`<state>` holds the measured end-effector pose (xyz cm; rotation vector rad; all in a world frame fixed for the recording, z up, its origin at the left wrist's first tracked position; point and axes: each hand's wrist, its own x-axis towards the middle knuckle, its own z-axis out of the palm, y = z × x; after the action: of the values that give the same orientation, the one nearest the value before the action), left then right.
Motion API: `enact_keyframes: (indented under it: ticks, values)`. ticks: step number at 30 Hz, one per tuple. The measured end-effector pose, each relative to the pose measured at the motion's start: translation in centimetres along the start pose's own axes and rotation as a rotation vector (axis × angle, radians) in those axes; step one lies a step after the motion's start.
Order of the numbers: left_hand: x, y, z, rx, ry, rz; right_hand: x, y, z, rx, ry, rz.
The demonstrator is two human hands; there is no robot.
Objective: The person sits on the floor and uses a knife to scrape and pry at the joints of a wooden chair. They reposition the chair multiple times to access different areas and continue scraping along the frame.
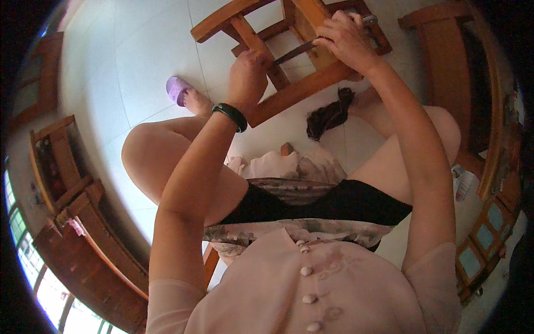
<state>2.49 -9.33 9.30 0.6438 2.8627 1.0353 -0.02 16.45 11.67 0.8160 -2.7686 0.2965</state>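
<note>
A wooden stool or small chair frame (300,87) lies tipped in front of my knees, its legs and rails facing up. A thin dark strip (295,54) stretches across it between my two hands. My left hand (248,78), below a dark band on the wrist, is closed at the strip's left end, against a wooden rail. On the far right side of the frame, my right hand (347,44) has its fingers bent round the strip's other end. What the strip is made of cannot be made out.
A dark, shaggy bundle (329,115) lies on the pale tiled floor (150,61) by my right leg. One foot wears a purple slipper (178,91). Wooden furniture stands on the left (92,245) and on the right (445,61).
</note>
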Motion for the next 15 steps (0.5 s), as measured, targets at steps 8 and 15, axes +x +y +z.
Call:
enact_keyframes:
  ticks: [8, 15]
  values:
    - [-0.9, -0.8, 1.1, 0.030, -0.076, 0.029, -0.4, 0.3, 0.1, 0.007, -0.012, -0.036]
    - [-1.0, -0.2, 0.7, 0.056, -0.023, 0.080, -1.7, -1.0, 0.5, -0.179, 0.105, -0.003]
